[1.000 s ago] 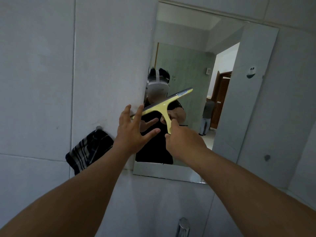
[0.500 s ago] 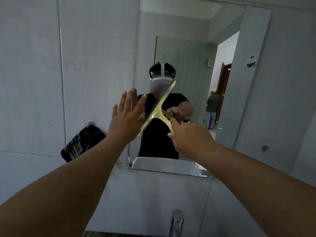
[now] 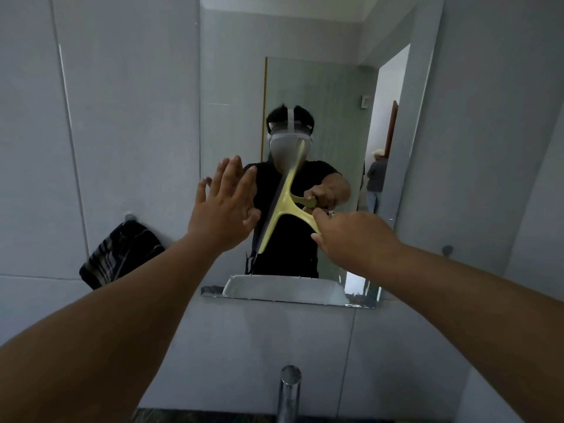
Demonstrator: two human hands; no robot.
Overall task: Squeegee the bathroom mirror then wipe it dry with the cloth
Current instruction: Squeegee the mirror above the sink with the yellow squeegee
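Note:
The wall mirror [image 3: 320,87] hangs straight ahead above the basin. My right hand [image 3: 351,236] grips the handle of a yellow squeegee [image 3: 285,206], whose blade stands nearly upright against the glass at its lower middle. My left hand [image 3: 224,206] is raised just left of the blade at the mirror's left edge, fingers straight and together, holding nothing. A dark striped cloth [image 3: 119,254] hangs from a wall hook to the left of the mirror, below my left hand.
Grey tiled walls surround the mirror. A chrome tap [image 3: 288,389] rises at the bottom centre. A small round hook [image 3: 447,250] sits on the wall to the right. The mirror reflects me, an open doorway and another person standing beyond it.
The squeegee blade has turned from nearly level to nearly upright. My left hand has risen and straightened its fingers. The view has shifted so the mirror sits more central.

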